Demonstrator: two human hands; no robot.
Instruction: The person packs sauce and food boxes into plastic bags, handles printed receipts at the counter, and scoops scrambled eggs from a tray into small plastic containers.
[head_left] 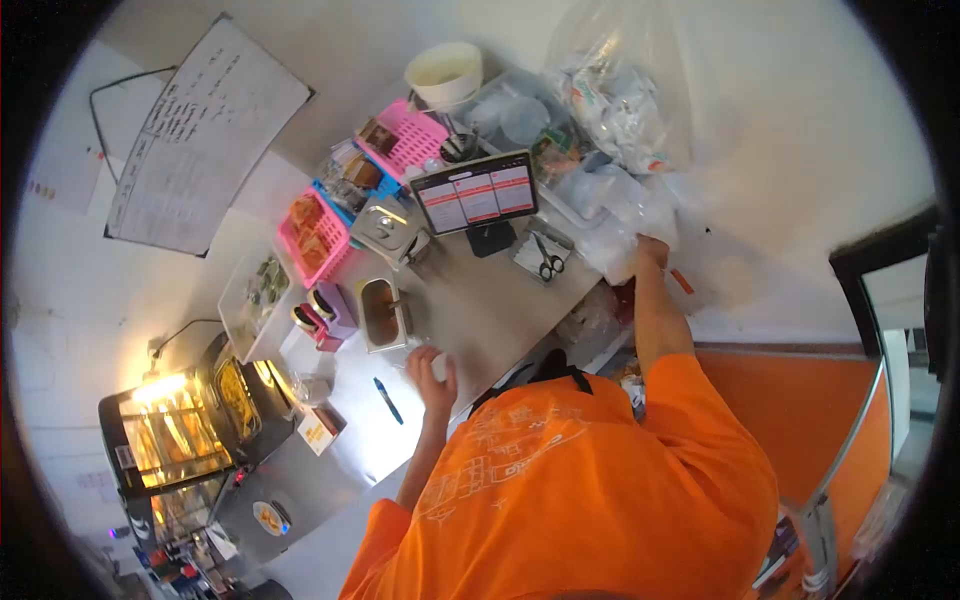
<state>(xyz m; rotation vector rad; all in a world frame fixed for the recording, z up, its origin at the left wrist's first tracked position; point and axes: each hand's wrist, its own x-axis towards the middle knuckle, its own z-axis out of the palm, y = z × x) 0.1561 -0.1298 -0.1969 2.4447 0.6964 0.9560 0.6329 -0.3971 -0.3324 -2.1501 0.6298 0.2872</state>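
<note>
Head view: right hand point(652, 250) at plastic bags point(612, 215), whiteboard point(205, 165) handwriting illegible.

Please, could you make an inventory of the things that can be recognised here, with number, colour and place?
Whiteboard: one, white, upper-left wall
Counter: one, grey, centre
Tablet: one, dark frame, standing on the counter
Scissors: one, black handles, right of the tablet
Pink baskets: two, pink, behind and left of the tablet
Metal pans: two, silver, left of the tablet
Bucket: one, white, far back
Pen: one, dark blue, on the counter
Lit cabinet: one, black, lower left
Plastic bags: several, clear and whitish, back right
Smaller items: many, unclear
Shirt: one, orange, on the person
Left hand: one, bare, near the pen
Right hand: one, bare, at the plastic bags
</note>
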